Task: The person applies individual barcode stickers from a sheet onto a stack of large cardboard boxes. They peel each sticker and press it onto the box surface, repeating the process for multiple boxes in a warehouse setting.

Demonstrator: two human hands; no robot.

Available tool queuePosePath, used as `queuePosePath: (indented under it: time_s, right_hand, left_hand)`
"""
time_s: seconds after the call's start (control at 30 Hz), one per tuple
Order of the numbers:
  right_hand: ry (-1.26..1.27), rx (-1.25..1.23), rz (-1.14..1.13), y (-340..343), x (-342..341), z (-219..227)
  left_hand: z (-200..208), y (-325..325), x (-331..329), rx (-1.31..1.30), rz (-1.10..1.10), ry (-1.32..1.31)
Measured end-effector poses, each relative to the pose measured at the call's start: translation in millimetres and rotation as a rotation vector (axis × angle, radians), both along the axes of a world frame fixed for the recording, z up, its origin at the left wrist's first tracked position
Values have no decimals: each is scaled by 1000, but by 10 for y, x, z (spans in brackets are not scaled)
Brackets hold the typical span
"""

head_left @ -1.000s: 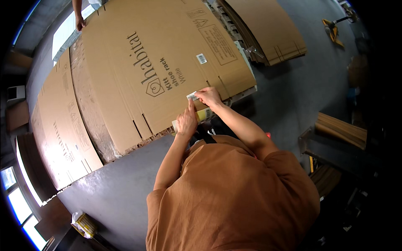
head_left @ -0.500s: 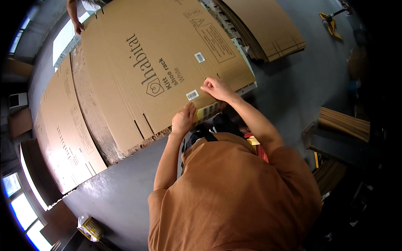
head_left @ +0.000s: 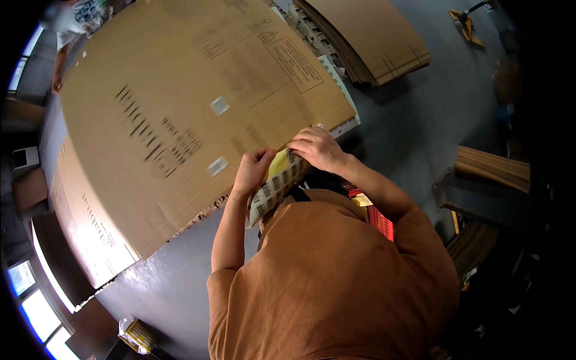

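A sheet of barcode stickers (head_left: pixel 282 182) with a yellow backing strip hangs in front of my chest at the near edge of the cardboard. My left hand (head_left: pixel 253 172) pinches its left part beside the yellow strip. At its upper right edge, my right hand (head_left: pixel 318 150) has bent fingers closed on the sheet; whether a single sticker is between them is hidden. Beyond my hands lies a large flat brown cardboard sheet (head_left: pixel 174 78) with blurred print. Two white stickers sit on it, one nearer (head_left: pixel 217 166) and one farther (head_left: pixel 219 106).
At the far left a co-worker's hand (head_left: pixel 57 84) is at the cardboard's edge. Another printed cardboard piece (head_left: pixel 90 210) lies to the left. A cardboard stack (head_left: pixel 378 36) stands at the far right, with a yellow pallet jack (head_left: pixel 467 27) beyond. A red crate (head_left: pixel 379 222) is by my right side.
The large cardboard has slid left with the co-worker's hand, partly covering the left piece. My right hand has come off the cardboard surface to the sticker sheet, which now shows more fully.
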State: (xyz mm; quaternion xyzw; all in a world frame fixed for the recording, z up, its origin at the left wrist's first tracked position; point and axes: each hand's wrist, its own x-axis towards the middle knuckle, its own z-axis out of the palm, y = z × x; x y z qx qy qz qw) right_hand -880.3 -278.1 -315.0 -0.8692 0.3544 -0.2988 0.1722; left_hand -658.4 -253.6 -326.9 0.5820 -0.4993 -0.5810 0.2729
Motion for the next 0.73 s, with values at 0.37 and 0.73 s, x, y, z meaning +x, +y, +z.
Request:
queuePosePath:
  time_s: [0.37,0.73]
  right_hand:
    - [-135,302,47,-759,-146,169]
    - [463,466,216,-2493,268,-822]
  left_hand:
    - [-369,-304,10,-320,9,-331]
    - [-624,-1059,-524,-251,-264,-829]
